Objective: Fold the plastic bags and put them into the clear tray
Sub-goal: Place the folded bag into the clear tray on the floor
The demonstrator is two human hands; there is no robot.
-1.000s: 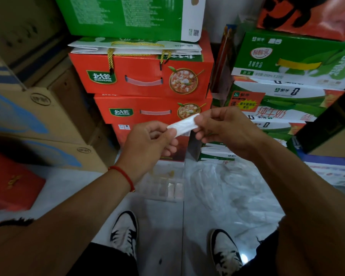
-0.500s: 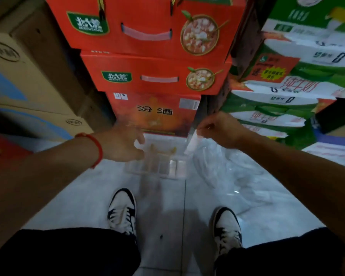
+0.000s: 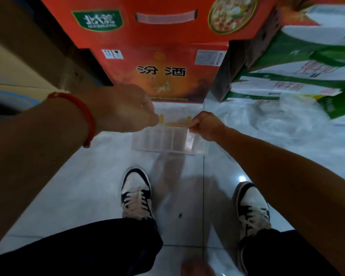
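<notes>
Placement step: right hand pinches the folded bag over the clear tray's right end compartment. Left hand, grip unclear, touches the tray's left rim. Next: lower, release.

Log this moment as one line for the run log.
stage: placing | right hand: pinches folded bag into clear tray | left hand: at tray rim

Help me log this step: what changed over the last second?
The left hand let go of the folded bag and went down to the clear tray. The right hand, still pinching the bag, carried it down from chest height into the tray's right end. The tray and the loose plastic bags on the floor stayed put.
</notes>
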